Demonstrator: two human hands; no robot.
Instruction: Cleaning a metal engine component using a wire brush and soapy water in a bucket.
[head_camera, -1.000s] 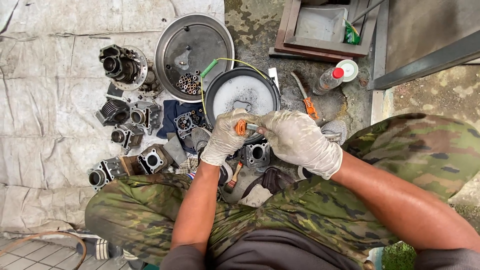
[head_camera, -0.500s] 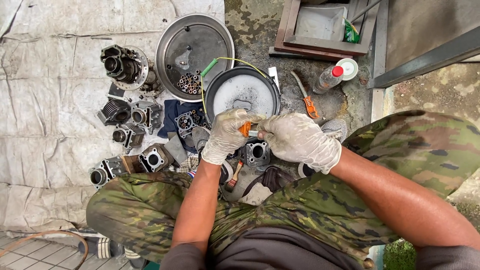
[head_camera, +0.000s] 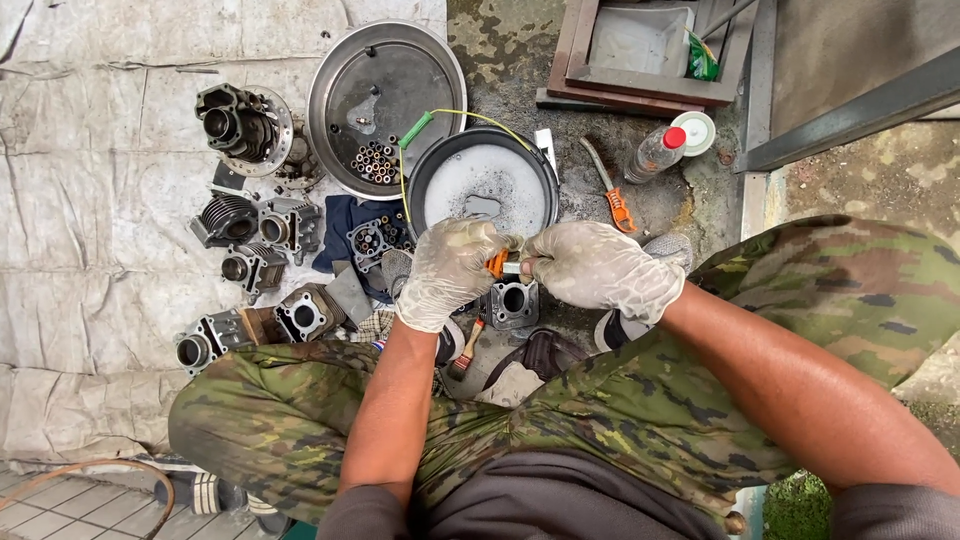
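Both gloved hands meet just above the ground in front of the crouching person. The left hand (head_camera: 447, 270) curls its fingers around the orange handle of a small tool (head_camera: 497, 264), gripping it like a knife or scraper, while the right hand (head_camera: 600, 268) closes over the metal end that pokes out of the handle. Held between the two fists this way, the tool is braced at both ends; what the right fingers pinch inside the glove cannot be made out.

Directly under the hands sits a small engine cylinder block (head_camera: 512, 301), bore facing up, kept within easy reach. Just beyond it lies a round black pan (head_camera: 420, 195) of soapy, foaming liquid, close enough to dip parts without shifting position. A second orange-handled tool (head_camera: 610, 196) lies on the concrete beside the pan, with a red-capped plastic bottle (head_camera: 657, 152) and a white lid (head_camera: 694, 133) further out.

To the left, a grey tarp (head_camera: 90, 220) keeps the dismantled pieces off the dirt: finned cylinders (head_camera: 228, 220), a crankcase piece (head_camera: 238, 125) and more blocks are set out side by side. A shallow round metal tray (head_camera: 440, 70) corrals a cluster of small tubular parts (head_camera: 376, 162) so they do not roll away. A small brush (head_camera: 467, 345) lies near the left wrist.
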